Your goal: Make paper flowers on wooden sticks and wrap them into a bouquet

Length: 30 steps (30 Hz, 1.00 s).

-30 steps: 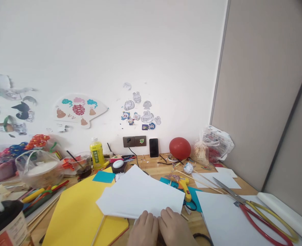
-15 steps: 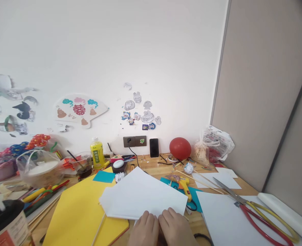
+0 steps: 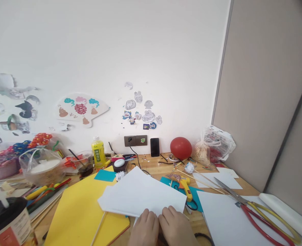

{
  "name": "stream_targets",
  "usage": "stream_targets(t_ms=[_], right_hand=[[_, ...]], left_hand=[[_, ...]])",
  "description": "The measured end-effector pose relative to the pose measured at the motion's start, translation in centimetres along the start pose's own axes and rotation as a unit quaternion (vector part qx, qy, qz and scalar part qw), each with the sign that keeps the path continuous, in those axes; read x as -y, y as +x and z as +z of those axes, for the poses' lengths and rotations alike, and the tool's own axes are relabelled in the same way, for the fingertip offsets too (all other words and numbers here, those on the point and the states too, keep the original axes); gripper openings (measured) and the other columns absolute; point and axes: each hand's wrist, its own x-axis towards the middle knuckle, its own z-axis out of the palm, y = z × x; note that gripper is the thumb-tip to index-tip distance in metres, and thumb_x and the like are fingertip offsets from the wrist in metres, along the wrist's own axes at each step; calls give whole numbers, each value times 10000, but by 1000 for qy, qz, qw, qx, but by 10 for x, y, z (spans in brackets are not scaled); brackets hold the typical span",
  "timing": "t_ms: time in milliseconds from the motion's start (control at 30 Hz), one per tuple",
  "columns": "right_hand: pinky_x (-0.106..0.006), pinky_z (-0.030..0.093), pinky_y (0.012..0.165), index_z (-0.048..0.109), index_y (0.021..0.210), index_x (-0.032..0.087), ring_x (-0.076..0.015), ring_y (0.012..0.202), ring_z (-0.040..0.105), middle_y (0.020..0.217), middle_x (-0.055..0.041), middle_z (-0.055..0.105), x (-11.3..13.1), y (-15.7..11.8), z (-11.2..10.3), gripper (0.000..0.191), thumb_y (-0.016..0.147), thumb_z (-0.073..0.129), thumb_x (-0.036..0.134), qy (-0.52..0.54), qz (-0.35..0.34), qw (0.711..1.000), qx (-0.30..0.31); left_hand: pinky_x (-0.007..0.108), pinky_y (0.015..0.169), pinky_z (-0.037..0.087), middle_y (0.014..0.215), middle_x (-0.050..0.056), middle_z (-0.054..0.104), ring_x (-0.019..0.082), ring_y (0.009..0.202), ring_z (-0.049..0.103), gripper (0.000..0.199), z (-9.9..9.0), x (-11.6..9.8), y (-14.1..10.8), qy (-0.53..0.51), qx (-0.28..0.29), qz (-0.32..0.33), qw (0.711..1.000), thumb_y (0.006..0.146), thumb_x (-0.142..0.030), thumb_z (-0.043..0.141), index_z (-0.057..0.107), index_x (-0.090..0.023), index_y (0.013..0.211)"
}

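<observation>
Barely anything has changed — the white paper [image 3: 142,193] has only swayed slightly, with the left hand [image 3: 144,228] and right hand [image 3: 176,228] side by side at its near edge, so the work seems at the same stage. Their fingers curl together over that edge; with thumbs hidden, I cannot tell whether they clamp it. Smooth and many-cornered, it overlaps flat yellow card [image 3: 75,208] on the left — a hard plastic glue gun [image 3: 186,187] lies right.
</observation>
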Motion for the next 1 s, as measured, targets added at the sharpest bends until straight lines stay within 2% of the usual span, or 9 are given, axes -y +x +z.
stream_targets(t_ms=[100, 200, 300, 400, 533, 700, 900, 1000], right_hand=[[-319, 175, 449, 404, 631, 207, -157, 515, 463, 593, 9, 470, 0, -3, 2, 347, 916, 246, 87, 2, 0, 1000, 5], [-319, 183, 455, 399, 639, 211, -158, 527, 466, 603, 9, 476, -1, -6, 3, 327, 910, 264, 86, 8, -3, 1000, 20], [-319, 183, 454, 406, 668, 214, -157, 527, 464, 620, 11, 489, -1, -9, 5, 275, 898, 314, 94, 19, 2, 998, 54], [-320, 187, 455, 411, 684, 216, -157, 529, 466, 633, 12, 501, -1, -11, 7, 246, 888, 349, 91, 25, 5, 997, 69], [-322, 179, 451, 386, 645, 216, -157, 513, 456, 607, 11, 492, 0, -8, 7, 306, 911, 293, 94, 11, 3, 999, 38], [-308, 179, 440, 403, 653, 211, -154, 510, 462, 587, 13, 483, 0, 2, -2, 340, 935, 245, 107, 1, -5, 1000, 0], [-308, 169, 430, 398, 610, 204, -145, 486, 458, 551, 11, 476, 0, 8, -11, 400, 938, 208, 78, 1, -2, 1000, -28], [-316, 174, 442, 402, 589, 199, -146, 466, 437, 526, 14, 470, 2, 9, -11, 415, 934, 216, 64, -5, -2, 999, -46]], left_hand=[[282, 552, 371, 614, 12, 497, 194, 614, 453, 200, 1, -1, -2, 8, 26, 8, 1000, 679, -3, 447, 459, -203, 683], [274, 541, 370, 655, 9, 527, 189, 614, 458, 198, -10, 0, 4, -2, 44, 35, 998, 677, -8, 476, 479, -200, 728], [276, 544, 380, 671, 13, 535, 191, 623, 465, 215, -18, 0, 10, -6, 18, 42, 999, 677, 10, 462, 477, -195, 740], [271, 536, 385, 666, 14, 524, 191, 627, 472, 221, -15, -1, 11, -4, -8, 21, 1000, 680, 20, 448, 456, -198, 713], [252, 512, 378, 626, -3, 490, 180, 596, 460, 233, -11, 1, 6, 2, 37, 20, 999, 692, 2, 485, 397, -210, 649], [280, 598, 418, 665, 8, 503, 180, 633, 476, 208, -9, 1, 2, 19, 85, 28, 996, 725, -7, 480, 414, -199, 683], [278, 587, 407, 675, 13, 521, 187, 638, 479, 202, -14, -1, 5, 13, 76, 29, 997, 705, 13, 483, 464, -188, 718], [272, 564, 395, 679, 15, 524, 188, 638, 473, 212, -10, -1, 3, 3, 40, 28, 999, 694, 20, 478, 484, -186, 740]])
